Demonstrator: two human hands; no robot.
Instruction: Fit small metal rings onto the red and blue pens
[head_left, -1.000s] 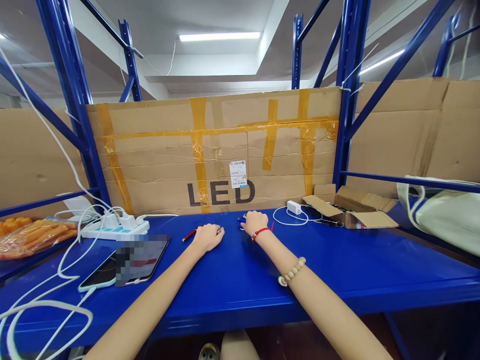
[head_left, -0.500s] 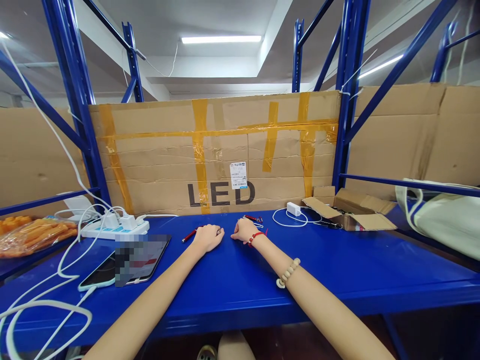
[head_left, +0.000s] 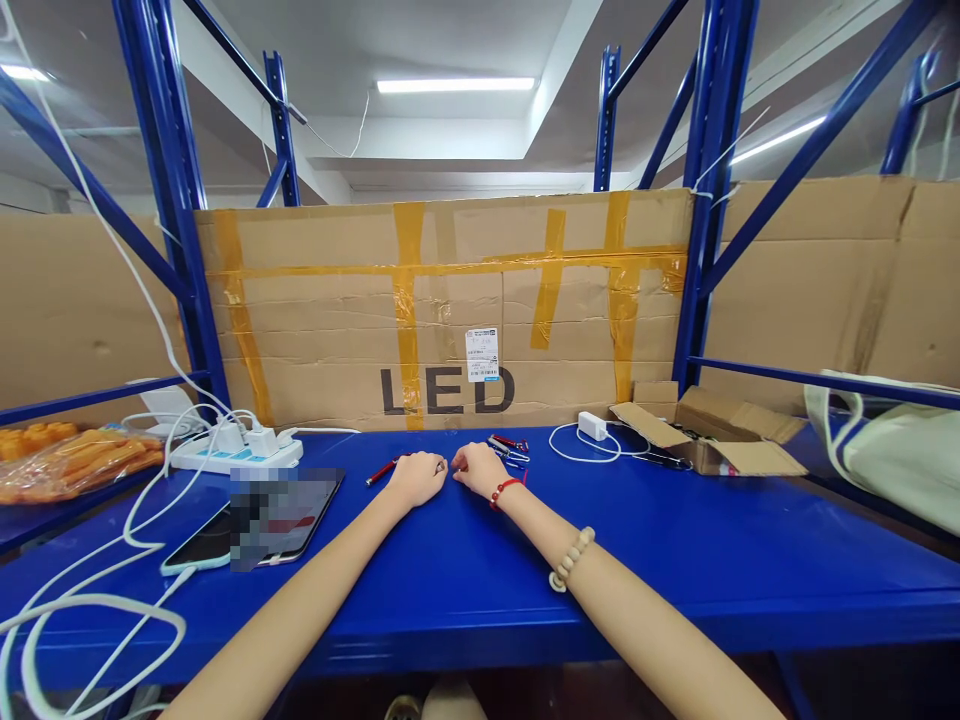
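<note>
My left hand (head_left: 417, 478) rests on the blue shelf top (head_left: 465, 590) and is closed around a red pen (head_left: 381, 471), whose end sticks out to the left. My right hand (head_left: 480, 468), with a red string and a bead bracelet on its arm, lies right beside it. Its curled fingertips meet the pen's metal tip. Whether those fingers pinch anything is hidden. A small pile of red and silver pen parts (head_left: 510, 447) lies just behind the right hand.
A tablet and phone (head_left: 259, 520) lie at left with white cables (head_left: 90, 610) and a power strip (head_left: 236, 452). A white charger (head_left: 592, 426) and an open cardboard box (head_left: 712, 445) sit at right. A taped LED carton (head_left: 442, 310) forms the back wall.
My right hand has left the pile of pen parts and moved left, up against my left hand. The left hand has stayed put with the pen.
</note>
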